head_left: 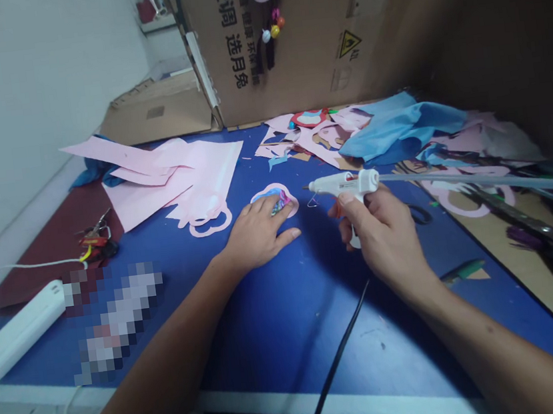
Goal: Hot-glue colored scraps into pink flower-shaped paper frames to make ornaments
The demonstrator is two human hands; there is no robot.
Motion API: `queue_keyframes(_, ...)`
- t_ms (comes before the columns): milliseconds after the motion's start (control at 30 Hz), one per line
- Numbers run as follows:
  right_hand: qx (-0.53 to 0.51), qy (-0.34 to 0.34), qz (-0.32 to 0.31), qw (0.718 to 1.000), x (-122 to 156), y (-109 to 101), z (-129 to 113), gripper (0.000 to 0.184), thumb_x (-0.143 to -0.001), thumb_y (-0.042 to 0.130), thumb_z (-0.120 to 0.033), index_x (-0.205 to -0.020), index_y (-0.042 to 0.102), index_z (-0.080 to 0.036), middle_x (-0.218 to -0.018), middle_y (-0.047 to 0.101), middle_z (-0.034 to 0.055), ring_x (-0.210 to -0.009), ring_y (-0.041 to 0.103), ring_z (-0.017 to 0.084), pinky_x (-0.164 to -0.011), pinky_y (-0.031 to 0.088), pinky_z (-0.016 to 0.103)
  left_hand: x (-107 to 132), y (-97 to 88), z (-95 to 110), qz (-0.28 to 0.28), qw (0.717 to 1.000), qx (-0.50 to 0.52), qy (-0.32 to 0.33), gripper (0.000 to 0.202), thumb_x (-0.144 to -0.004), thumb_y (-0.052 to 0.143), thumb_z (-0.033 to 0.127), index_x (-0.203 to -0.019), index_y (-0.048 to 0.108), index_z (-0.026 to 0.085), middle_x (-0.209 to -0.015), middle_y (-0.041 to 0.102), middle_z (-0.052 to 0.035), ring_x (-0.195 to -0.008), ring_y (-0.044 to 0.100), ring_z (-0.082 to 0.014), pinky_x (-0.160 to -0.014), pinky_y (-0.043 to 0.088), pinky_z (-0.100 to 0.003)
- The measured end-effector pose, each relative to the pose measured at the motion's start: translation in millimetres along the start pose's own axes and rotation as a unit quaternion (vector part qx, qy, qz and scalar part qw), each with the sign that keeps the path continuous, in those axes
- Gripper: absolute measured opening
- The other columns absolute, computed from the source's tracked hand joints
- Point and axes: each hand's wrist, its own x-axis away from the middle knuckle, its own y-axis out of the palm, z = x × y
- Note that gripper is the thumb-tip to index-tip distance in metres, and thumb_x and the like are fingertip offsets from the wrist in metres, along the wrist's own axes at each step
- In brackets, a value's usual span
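Observation:
My right hand (pixel 377 228) is wrapped around the handle of a white hot glue gun (pixel 341 184), its nozzle pointing left. A long translucent glue stick (pixel 475 179) sticks out of the gun's rear. Flat on the blue tabletop, my left hand (pixel 259 232) has its fingers stretched over a pink scalloped paper cutout (pixel 292 200). A blue piece and a small shiny pink and purple piece lie on that cutout, partly under the fingers. The nozzle is just right of the cutout, apart from it.
Pink paper sheets (pixel 152 175) lie at left, near another pink cutout ring (pixel 211 227). Blue fabric (pixel 402 124) and paper scraps are heaped at back right. Large scissors (pixel 535 225) rest at right. A white power strip (pixel 24 328) sits at left; a cardboard box (pixel 299 63) stands behind.

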Motion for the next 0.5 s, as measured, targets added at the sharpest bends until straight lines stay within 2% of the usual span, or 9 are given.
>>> queue_keyframes(267,-0.008,0.000,0.006,1.000,0.1,0.4,1.4,0.044,-0.104,0.069,-0.065,-0.089,0.070,-0.024,-0.062,0.063,-0.0002,-0.049,0.057,0.017,-0.048,0.048,0.031,6.4,-1.0,9.4,-0.011,0.999,0.001,-0.031,0.070,-0.116,0.048,0.066,-0.174,0.049,0.027,-0.182,0.048,-0.0175,-0.168,0.046,-0.0377,-0.138,0.031,-0.066)
queue_keyframes(400,-0.002,-0.001,0.005,1.000,-0.1,0.1,1.0,0.043,-0.105,0.068,-0.064,-0.088,0.069,-0.024,-0.060,0.062,-0.0006,-0.047,0.056,0.017,-0.047,0.046,0.031,2.7,1.9,7.1,-0.007,0.999,0.025,-0.045,0.074,-0.118,0.041,0.065,-0.176,0.046,0.018,-0.186,0.040,-0.0184,-0.175,0.035,-0.0349,-0.144,0.022,-0.064)
queue_keyframes(500,0.001,0.000,0.001,1.000,0.1,0.0,0.6,0.045,-0.104,0.068,-0.066,-0.088,0.069,-0.024,-0.060,0.062,-0.0005,-0.048,0.056,0.017,-0.048,0.046,0.031,-0.9,5.0,4.5,-0.018,0.998,0.044,-0.044,0.075,-0.119,0.036,0.064,-0.176,0.045,0.017,-0.187,0.039,-0.0180,-0.176,0.034,-0.0323,-0.145,0.022,-0.061)
